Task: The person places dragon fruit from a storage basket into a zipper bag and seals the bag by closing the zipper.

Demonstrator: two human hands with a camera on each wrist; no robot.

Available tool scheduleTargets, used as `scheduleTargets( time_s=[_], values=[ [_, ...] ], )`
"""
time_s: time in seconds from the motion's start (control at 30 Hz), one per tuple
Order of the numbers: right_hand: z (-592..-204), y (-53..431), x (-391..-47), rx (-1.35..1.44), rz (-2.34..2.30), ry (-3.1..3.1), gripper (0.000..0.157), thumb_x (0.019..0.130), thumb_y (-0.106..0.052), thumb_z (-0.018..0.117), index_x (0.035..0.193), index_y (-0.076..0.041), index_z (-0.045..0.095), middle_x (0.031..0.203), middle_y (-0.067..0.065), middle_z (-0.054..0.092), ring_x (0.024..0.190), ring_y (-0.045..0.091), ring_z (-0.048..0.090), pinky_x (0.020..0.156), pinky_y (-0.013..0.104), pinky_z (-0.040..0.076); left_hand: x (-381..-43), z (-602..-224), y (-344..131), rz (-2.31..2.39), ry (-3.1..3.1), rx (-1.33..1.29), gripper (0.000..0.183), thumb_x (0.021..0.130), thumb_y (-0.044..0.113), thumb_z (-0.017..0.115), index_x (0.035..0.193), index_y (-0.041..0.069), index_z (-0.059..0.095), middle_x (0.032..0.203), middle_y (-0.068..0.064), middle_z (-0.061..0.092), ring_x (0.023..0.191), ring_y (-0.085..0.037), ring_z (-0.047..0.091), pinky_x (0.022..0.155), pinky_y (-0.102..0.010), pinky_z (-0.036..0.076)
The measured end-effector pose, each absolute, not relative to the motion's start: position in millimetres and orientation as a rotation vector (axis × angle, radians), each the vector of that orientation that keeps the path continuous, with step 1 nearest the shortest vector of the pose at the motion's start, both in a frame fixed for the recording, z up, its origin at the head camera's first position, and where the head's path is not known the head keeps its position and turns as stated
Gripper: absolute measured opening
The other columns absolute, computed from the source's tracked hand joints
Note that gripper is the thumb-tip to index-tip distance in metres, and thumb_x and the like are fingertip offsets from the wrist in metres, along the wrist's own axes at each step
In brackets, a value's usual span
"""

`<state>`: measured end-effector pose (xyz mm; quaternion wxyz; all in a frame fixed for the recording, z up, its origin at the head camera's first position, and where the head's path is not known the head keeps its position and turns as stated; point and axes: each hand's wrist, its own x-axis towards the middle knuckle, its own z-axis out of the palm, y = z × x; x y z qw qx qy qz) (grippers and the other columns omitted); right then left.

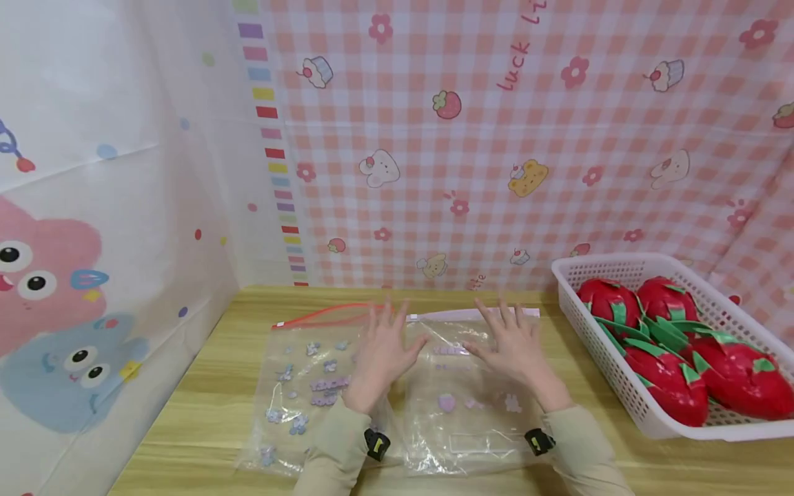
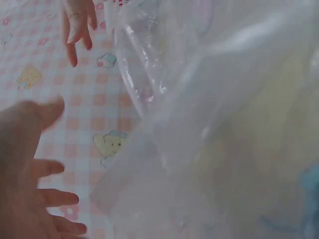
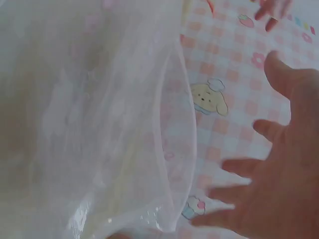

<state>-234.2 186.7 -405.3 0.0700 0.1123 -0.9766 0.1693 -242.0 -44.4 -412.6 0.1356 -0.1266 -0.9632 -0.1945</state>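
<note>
Two clear zip bags lie side by side on the wooden table in the head view. The left bag (image 1: 282, 396) has a red zip edge and small blue and purple printed figures. A pale lilac zip edge tops the right bag (image 1: 471, 434), printed with a pink strawberry and a bunny. My left hand (image 1: 381, 351) is spread above the left bag's right side, fingers apart. Over the right bag my right hand (image 1: 511, 348) is spread likewise. Neither hand holds anything. In the right wrist view, the bag's mouth (image 3: 177, 134) gapes slightly, apart from the right hand's fingers.
At the right, a white perforated basket (image 1: 602, 372) holds several shiny red dragon-fruit-shaped things (image 1: 666, 393) with green leaves. A pink checked cloth (image 1: 422, 207) hangs behind the table (image 1: 198, 413), and a white printed cloth (image 1: 155, 227) hangs at the left.
</note>
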Motion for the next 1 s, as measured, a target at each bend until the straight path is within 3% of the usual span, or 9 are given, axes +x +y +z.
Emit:
scheduleTargets(
  time_s=[0.07,0.13,0.27,0.33,0.43,0.6,0.7,0.8,1.0],
  values=[
    [-403,192,-232,0.376,0.586,-2.955,0.077,0.089,-0.048,0.058,0.151,-0.014,0.025,0.154,0.030,0.017,0.136,0.059,0.016,0.104,0.075,0.014,-241,-415,-42,-0.594,-2.700,-0.401,0.066,0.091,0.042,0.058,0.142,0.005,0.039,0.139,-0.026,0.047,0.126,-0.047,0.046,0.102,-0.055,0.042],
    [-400,199,-230,0.399,0.682,-2.969,0.075,0.090,-0.042,0.060,0.149,-0.008,0.028,0.150,0.033,0.022,0.133,0.060,0.023,0.104,0.073,0.021,-239,-419,-39,-0.632,-2.635,-0.421,0.058,0.091,0.033,0.060,0.136,-0.001,0.045,0.113,-0.025,0.064,0.097,-0.038,0.064,0.080,-0.042,0.055],
    [-398,215,-224,0.389,0.725,-2.997,0.063,0.092,-0.032,0.059,0.141,0.002,0.039,0.142,0.034,0.038,0.125,0.055,0.040,0.100,0.064,0.037,-236,-427,-35,-0.786,-2.670,-0.399,0.052,0.090,0.023,0.061,0.133,-0.004,0.047,0.084,-0.020,0.065,0.053,-0.021,0.053,0.043,-0.025,0.042],
    [-398,223,-221,0.329,0.678,-3.020,0.057,0.092,-0.030,0.059,0.135,0.004,0.045,0.136,0.032,0.046,0.120,0.052,0.047,0.096,0.061,0.042,-235,-430,-34,-0.825,-2.730,-0.361,0.054,0.090,0.023,0.061,0.134,-0.004,0.047,0.088,-0.022,0.066,0.054,-0.021,0.054,0.043,-0.025,0.043],
    [-401,233,-218,0.184,0.596,-3.080,0.056,0.091,-0.031,0.059,0.132,0.005,0.047,0.130,0.032,0.049,0.116,0.050,0.050,0.091,0.061,0.045,-233,-435,-33,-0.806,-2.799,-0.315,0.053,0.089,0.025,0.063,0.130,-0.007,0.049,0.096,-0.025,0.066,0.068,-0.030,0.064,0.053,-0.034,0.053],
    [-409,244,-219,0.034,0.573,-3.197,0.071,0.091,-0.034,0.057,0.138,0.014,0.034,0.136,0.041,0.035,0.122,0.056,0.040,0.096,0.064,0.040,-235,-442,-31,-0.624,-2.864,-0.286,0.046,0.086,0.028,0.066,0.112,-0.010,0.059,0.092,-0.025,0.067,0.087,-0.040,0.061,0.067,-0.044,0.054],
    [-415,248,-223,0.043,0.635,-3.222,0.076,0.091,-0.034,0.057,0.137,0.020,0.029,0.137,0.044,0.031,0.125,0.058,0.035,0.101,0.063,0.036,-236,-447,-30,-0.553,-2.923,-0.296,0.051,0.087,0.030,0.065,0.117,-0.010,0.057,0.089,-0.025,0.068,0.093,-0.041,0.060,0.075,-0.046,0.053],
    [-419,252,-227,0.057,0.715,-3.200,0.071,0.090,-0.030,0.059,0.131,0.022,0.033,0.129,0.044,0.041,0.121,0.056,0.041,0.099,0.060,0.040,-236,-451,-28,-0.556,-2.923,-0.316,0.053,0.086,0.028,0.066,0.122,-0.009,0.055,0.085,-0.023,0.068,0.092,-0.040,0.062,0.077,-0.046,0.052],
    [-422,259,-231,0.007,0.784,-3.183,0.051,0.087,-0.026,0.064,0.112,0.015,0.047,0.092,0.025,0.059,0.091,0.039,0.058,0.078,0.048,0.051,-235,-454,-25,-0.694,-2.852,-0.332,0.052,0.081,0.019,0.069,0.123,-0.009,0.055,0.068,-0.018,0.064,0.064,-0.028,0.059,0.058,-0.037,0.050]
  ],
)
